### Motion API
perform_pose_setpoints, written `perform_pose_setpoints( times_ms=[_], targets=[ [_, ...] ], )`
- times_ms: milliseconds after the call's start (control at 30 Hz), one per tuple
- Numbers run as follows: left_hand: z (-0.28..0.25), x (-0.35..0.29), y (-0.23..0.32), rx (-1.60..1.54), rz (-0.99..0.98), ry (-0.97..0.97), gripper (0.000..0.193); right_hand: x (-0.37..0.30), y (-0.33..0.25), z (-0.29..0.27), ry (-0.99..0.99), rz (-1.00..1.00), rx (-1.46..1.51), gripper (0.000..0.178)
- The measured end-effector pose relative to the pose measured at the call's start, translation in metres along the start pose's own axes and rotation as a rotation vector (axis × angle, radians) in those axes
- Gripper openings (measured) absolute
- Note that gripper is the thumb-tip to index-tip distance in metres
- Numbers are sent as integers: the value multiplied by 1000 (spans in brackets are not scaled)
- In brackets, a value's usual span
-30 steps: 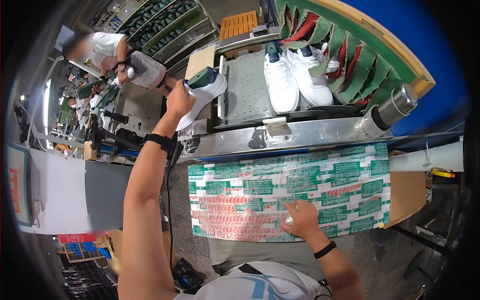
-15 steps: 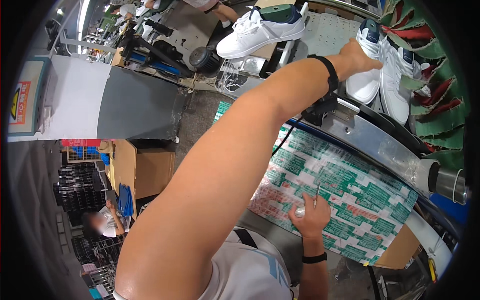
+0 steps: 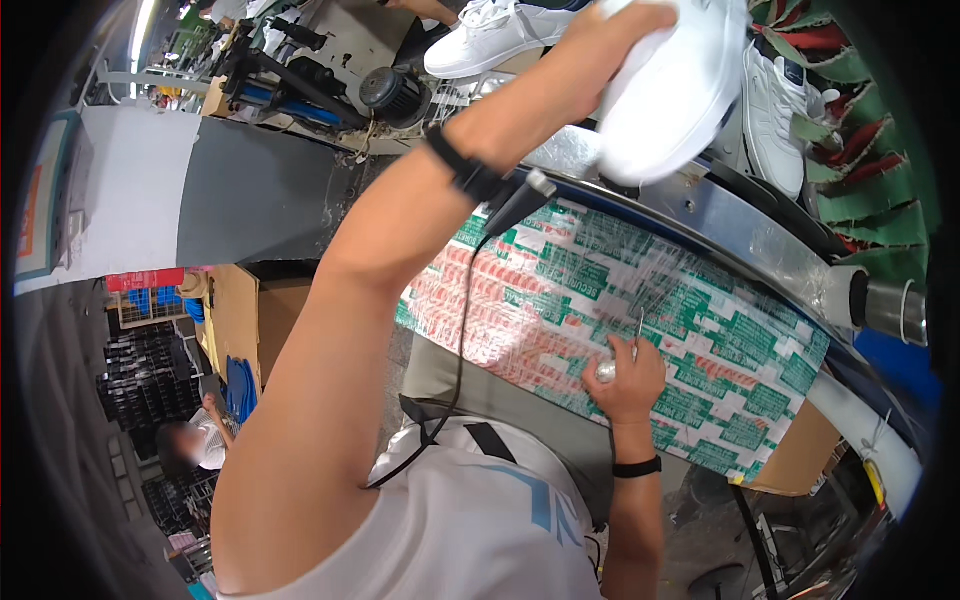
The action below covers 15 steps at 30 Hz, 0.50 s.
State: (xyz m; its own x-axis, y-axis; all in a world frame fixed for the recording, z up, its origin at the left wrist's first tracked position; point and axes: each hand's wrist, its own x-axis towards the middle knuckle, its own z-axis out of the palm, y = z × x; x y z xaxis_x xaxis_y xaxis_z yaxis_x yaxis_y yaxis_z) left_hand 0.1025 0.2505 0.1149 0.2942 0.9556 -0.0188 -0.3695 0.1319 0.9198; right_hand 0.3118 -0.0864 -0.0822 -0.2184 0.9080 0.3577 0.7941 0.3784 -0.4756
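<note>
My left hand (image 3: 600, 55) is closed on a white sneaker (image 3: 665, 105), raised toe-down over the metal edge of the machine. Its grip is partly cut off at the top of the view. Over the table, my right hand (image 3: 634, 388) is closed on a thin pointed metal tool (image 3: 640, 322). A rounded silvery piece (image 3: 606, 371) shows by the thumb; whether it belongs to the tool I cannot tell. Another white sneaker (image 3: 775, 130) lies to the right of the held one. At the upper left of it is one more white sneaker (image 3: 490, 45).
A tabletop covered in green, white and red printed tape (image 3: 560, 300) lies before me. Frayed green and red strips (image 3: 870, 150) hang on the right, above a metal tube (image 3: 895, 310). A motor (image 3: 390, 92) stands on the far left; a person (image 3: 205, 440) is at the lower left.
My left hand has lifted the white sneaker off the machine and drawn it left and nearer. My right hand has risen slightly in view, still holding the pointed tool.
</note>
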Motion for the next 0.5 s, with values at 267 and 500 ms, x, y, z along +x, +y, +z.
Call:
perform_pose_setpoints(
  times_ms=[267, 500],
  targets=[
    [2, -294, -79, 818, 3, 357, 82, -4, -2, -1, -2, 26, 21, 61],
    [-20, -365, -139, 724, -214, 370, 72, 3, -5, -5, 39, 0, 80, 88]
  ],
)
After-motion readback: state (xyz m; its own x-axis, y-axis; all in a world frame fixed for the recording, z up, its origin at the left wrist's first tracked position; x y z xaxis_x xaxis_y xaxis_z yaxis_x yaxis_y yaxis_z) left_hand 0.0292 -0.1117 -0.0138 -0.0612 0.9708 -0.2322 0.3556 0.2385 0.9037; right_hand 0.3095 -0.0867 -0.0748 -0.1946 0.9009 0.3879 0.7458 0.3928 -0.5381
